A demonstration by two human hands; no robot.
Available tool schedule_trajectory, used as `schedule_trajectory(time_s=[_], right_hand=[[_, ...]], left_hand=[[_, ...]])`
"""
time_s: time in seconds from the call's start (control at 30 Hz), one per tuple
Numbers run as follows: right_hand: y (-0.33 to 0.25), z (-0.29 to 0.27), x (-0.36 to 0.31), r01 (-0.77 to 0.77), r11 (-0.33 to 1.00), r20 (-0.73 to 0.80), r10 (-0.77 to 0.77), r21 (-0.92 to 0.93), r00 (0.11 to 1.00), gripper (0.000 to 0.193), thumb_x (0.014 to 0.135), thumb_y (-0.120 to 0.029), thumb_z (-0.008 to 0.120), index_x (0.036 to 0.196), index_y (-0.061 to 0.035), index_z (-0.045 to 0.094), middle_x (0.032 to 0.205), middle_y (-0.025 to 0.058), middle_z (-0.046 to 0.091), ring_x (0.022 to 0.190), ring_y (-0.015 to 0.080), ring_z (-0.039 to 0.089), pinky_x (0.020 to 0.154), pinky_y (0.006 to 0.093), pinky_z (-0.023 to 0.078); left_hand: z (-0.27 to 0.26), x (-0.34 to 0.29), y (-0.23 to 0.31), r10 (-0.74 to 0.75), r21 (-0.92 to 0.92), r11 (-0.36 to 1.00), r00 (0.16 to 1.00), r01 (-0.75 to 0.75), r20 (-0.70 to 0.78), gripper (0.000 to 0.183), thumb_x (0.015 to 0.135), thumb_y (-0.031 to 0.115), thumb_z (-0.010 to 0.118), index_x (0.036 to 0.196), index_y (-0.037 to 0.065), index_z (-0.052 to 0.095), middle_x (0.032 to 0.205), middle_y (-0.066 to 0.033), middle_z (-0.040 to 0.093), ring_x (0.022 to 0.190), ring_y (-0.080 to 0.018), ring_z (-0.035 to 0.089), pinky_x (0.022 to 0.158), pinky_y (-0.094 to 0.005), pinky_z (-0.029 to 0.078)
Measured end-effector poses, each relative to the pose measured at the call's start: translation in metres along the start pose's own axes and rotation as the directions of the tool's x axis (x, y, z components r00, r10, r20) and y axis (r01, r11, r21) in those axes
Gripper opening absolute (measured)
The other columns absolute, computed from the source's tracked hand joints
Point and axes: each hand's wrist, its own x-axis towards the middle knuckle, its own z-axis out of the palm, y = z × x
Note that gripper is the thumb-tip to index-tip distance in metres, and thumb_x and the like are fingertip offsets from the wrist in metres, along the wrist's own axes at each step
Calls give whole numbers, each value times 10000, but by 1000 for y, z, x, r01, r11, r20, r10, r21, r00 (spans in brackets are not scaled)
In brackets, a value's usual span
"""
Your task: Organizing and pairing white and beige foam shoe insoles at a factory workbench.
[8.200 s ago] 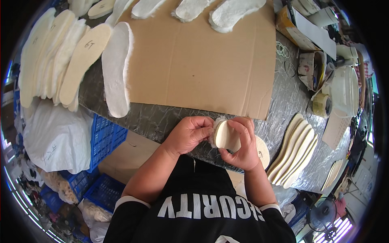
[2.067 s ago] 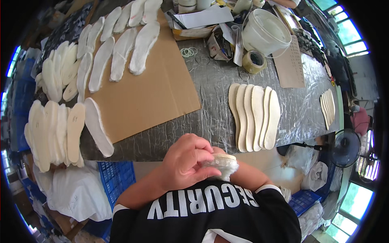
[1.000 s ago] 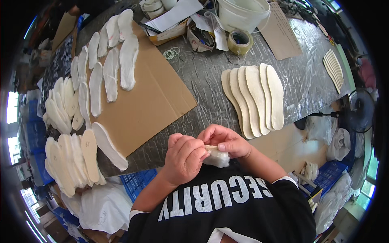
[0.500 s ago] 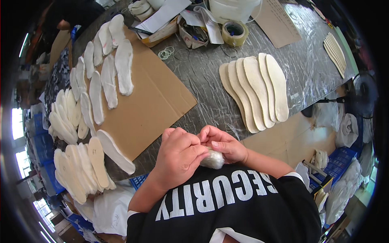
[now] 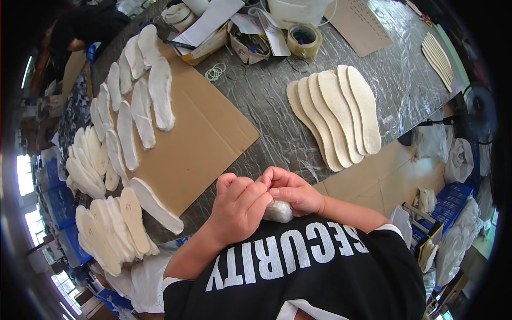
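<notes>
Clutching a small white fluffy wad (image 5: 278, 212) together, left hand (image 5: 238, 208) and right hand (image 5: 290, 191), fanned insoles (image 5: 336, 114) on the tabletop (image 5: 266, 101) beyond

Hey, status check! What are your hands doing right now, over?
Left hand and right hand both closed on a small white fluffy wad, close to the chest. Fanned insoles lie apart on the table. Nothing between.
</notes>
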Motion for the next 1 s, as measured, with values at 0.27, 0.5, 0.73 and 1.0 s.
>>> schedule_trajectory(time_s=[0.27, 0.5, 0.73, 1.0], right_hand=[[-3, 3, 1, 62, 996, 53, -59, -65, 997, 76, 980, -143, 515, 992, -75, 483, 1140, 123, 566, 1059, 168, 558, 927, 325, 458], [-6, 3, 1, 74, 993, 51, -69, -96, 996, 100, 983, -170, 520, 985, -78, 480, 1157, 127, 557, 1075, 170, 547, 947, 338, 446], [-7, 2, 2, 78, 989, 55, -72, -123, 996, 101, 977, -168, 530, 1002, -81, 487, 1156, 117, 556, 1087, 175, 532, 966, 344, 425], [-6, -2, -1, 44, 998, 43, -42, -43, 998, 265, 948, -210, 592, 1132, -71, 460, 1219, 109, 523, 1155, 187, 498, 1006, 358, 396]], left_hand=[[-9, -17, -9, -280, -363, 900, 958, 242, -55, 299, 659, 139, 845, 812, 57, 602, 813, -49, 595, 727, -234, 531, 648, -335, 406], [-4, -14, -5, -283, -299, 918, 958, 261, -32, 248, 662, 91, 807, 826, 73, 622, 814, -28, 588, 715, -212, 543, 685, -348, 385], [-1, -9, -6, -262, -278, 929, 965, 246, -18, 170, 737, 26, 711, 811, 64, 564, 807, -51, 573, 718, -237, 540, 687, -358, 390], [13, -15, -5, -360, -337, 885, 931, 321, -59, 154, 764, -1, 668, 818, 49, 533, 829, -85, 558, 740, -266, 538, 685, -382, 411]])
